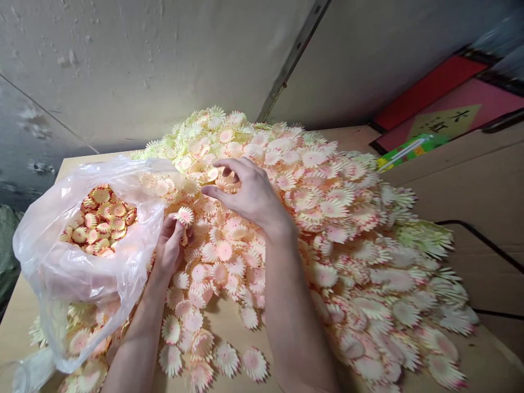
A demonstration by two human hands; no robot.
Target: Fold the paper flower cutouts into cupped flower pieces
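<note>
Low at the left of the pile, my left hand (170, 245) pinches a small artificial flower petal disc (185, 216) with a fringed edge and a pink centre dot. My right hand (251, 191) hovers over the heap, thumb and fingers apart, and nothing shows gripped in it. Beneath both hands spreads a large pile of cream and pink fabric petal discs (313, 158). Beside my left hand stands an open clear plastic bag (41, 245). Smaller yellow petal discs with red edges (104, 210) fill its mouth.
The pile lies on a pale wooden table (241, 349) against a grey wall (184, 65). Red boxes (434, 93) and a green packet (413, 150) stand at the back right, by a cardboard box (470, 185). A black cable (483, 234) bends along the right side.
</note>
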